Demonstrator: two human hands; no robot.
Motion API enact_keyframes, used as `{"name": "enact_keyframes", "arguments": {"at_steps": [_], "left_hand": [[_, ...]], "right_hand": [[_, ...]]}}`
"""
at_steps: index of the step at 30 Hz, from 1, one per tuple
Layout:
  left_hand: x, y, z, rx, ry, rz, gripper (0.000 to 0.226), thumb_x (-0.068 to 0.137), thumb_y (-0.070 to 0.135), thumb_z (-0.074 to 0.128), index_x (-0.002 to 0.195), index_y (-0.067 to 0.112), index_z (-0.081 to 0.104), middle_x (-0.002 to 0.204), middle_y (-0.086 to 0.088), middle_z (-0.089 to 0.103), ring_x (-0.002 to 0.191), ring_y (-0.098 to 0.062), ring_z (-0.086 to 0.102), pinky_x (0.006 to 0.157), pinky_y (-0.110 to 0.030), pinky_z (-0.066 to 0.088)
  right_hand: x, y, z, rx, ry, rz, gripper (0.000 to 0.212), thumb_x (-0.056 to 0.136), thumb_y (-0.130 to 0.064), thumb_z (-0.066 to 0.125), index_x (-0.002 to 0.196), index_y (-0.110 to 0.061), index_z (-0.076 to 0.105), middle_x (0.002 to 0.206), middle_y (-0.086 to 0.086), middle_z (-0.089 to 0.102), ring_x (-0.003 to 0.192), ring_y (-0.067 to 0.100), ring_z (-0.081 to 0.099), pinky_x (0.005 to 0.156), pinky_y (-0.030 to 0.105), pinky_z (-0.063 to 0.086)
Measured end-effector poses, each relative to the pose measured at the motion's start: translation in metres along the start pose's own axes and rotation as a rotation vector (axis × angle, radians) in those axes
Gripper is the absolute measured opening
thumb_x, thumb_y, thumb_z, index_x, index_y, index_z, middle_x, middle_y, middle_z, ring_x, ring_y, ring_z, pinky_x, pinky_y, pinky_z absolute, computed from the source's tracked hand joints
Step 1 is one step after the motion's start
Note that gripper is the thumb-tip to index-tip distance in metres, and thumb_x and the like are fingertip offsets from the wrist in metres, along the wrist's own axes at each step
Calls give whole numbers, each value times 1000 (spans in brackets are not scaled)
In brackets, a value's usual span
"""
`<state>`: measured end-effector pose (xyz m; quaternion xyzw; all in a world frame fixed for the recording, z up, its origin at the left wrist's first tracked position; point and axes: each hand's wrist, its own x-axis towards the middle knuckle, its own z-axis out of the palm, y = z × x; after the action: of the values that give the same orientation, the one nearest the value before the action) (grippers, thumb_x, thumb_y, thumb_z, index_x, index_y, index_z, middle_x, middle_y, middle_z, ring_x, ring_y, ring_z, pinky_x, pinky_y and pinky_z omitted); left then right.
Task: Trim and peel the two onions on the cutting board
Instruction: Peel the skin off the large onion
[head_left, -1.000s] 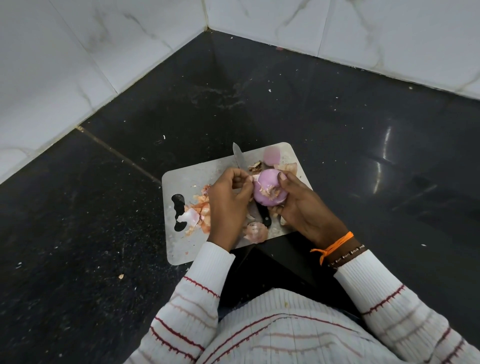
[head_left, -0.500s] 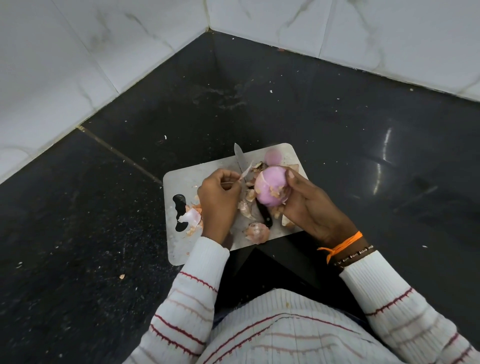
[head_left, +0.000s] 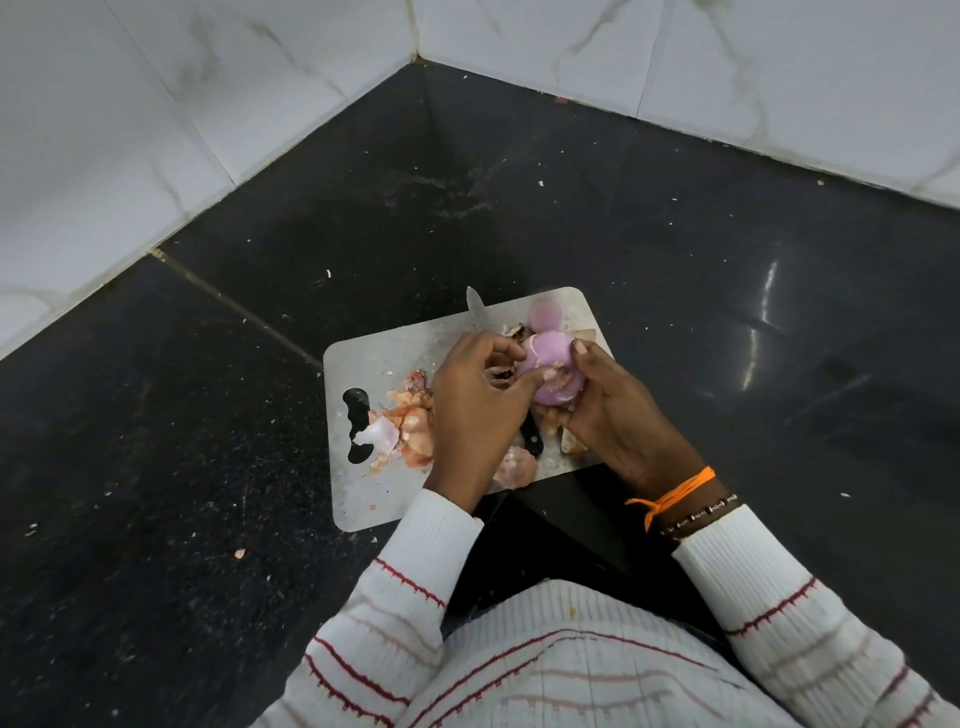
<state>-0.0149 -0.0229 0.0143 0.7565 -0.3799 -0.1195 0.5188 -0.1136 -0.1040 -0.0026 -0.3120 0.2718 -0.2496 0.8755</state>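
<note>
A grey cutting board (head_left: 395, 353) lies on the black counter. Above its right half my right hand (head_left: 618, 415) holds a purple onion (head_left: 548, 353) with most of its skin off. My left hand (head_left: 475, 405) has its thumb and fingertips on the onion's near side, pinching at a bit of skin. A second peeled purple onion (head_left: 544, 313) sits at the board's far right corner. A knife lies on the board under my hands: its blade tip (head_left: 476, 312) points away, its black handle (head_left: 531, 440) shows between my wrists.
Orange and pink skin scraps (head_left: 408, 426) are piled by the board's handle slot (head_left: 356, 423); another cut piece (head_left: 514, 467) lies at the near edge. White tiled walls (head_left: 156, 104) meet in a corner beyond the black counter (head_left: 727, 312). Small crumbs dot the counter.
My left hand pulled a strip of skin off to the left, then came back to the onion. The onion was lifted slightly farther up the board.
</note>
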Motion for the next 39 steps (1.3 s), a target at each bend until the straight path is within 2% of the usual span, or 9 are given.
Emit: {"name": "enact_keyframes", "arguments": {"at_steps": [5, 11, 14, 18, 22, 24, 27, 34, 39], "left_hand": [[1, -4, 0, 37, 14, 86, 8, 76, 2, 74, 78, 8, 69, 85, -2, 64, 79, 2, 56, 74, -5, 42], [2, -2, -2, 17, -21, -27, 14, 89, 1, 57, 83, 13, 58, 79, 4, 59, 73, 4, 54, 67, -5, 41], [5, -6, -7, -205, 52, -241, 21, 96, 0, 46, 81, 15, 51, 73, 1, 59, 66, -5, 61, 61, -23, 54], [6, -13, -13, -269, 60, -354, 21, 91, 0, 55, 82, 18, 59, 84, -2, 66, 83, -21, 68, 78, -43, 58], [1, 0, -11, -276, 11, -245, 16, 88, 6, 61, 89, 20, 67, 93, 6, 69, 91, -12, 66, 82, -32, 56], [-2, 5, -8, -232, -25, -177, 6, 84, 14, 69, 90, 15, 68, 91, 7, 68, 86, -1, 64, 77, -19, 52], [-4, 5, -3, -88, -24, -69, 21, 73, 19, 79, 88, 17, 65, 92, 11, 63, 85, 7, 59, 72, -8, 49], [-2, -2, 0, 86, 86, 151, 5, 80, 5, 71, 83, 9, 69, 84, -1, 65, 77, -4, 57, 70, -8, 45], [0, -4, 1, 215, 48, 140, 8, 87, -1, 57, 88, 6, 61, 89, -2, 59, 81, -10, 51, 68, -7, 38]], "right_hand": [[1, 2, -2, -59, 20, -17, 26, 97, -23, 40, 116, -8, 49, 107, 11, 63, 89, 19, 66, 73, 31, 57], [-3, -2, -2, -100, -1, -4, 39, 98, -25, 35, 128, -2, 45, 117, 17, 59, 98, 28, 62, 77, 34, 57], [-8, -8, -1, -1, -73, 32, 38, 96, -28, 33, 119, -5, 53, 110, 14, 64, 91, 22, 66, 66, 29, 56], [-9, -10, 1, 5, -103, 29, 44, 91, -31, 38, 123, -4, 50, 115, 15, 62, 98, 24, 63, 78, 31, 57], [-5, -3, 3, -42, -39, 17, 41, 99, -27, 31, 128, -3, 46, 115, 17, 60, 96, 26, 61, 69, 30, 57], [-4, -1, 2, -41, -12, 14, 40, 100, -27, 30, 129, -3, 45, 117, 17, 59, 97, 26, 61, 77, 32, 58], [-3, -1, 4, -51, -2, 3, 42, 100, -26, 31, 132, 0, 42, 117, 19, 57, 99, 25, 60, 78, 32, 57], [-2, 2, 3, -141, 36, 4, 43, 99, -27, 36, 133, -2, 40, 125, 19, 55, 102, 27, 61, 85, 37, 53], [-5, 1, 4, -177, -5, -4, 35, 100, -25, 33, 126, -6, 46, 111, 12, 61, 95, 24, 62, 65, 26, 55]]}}
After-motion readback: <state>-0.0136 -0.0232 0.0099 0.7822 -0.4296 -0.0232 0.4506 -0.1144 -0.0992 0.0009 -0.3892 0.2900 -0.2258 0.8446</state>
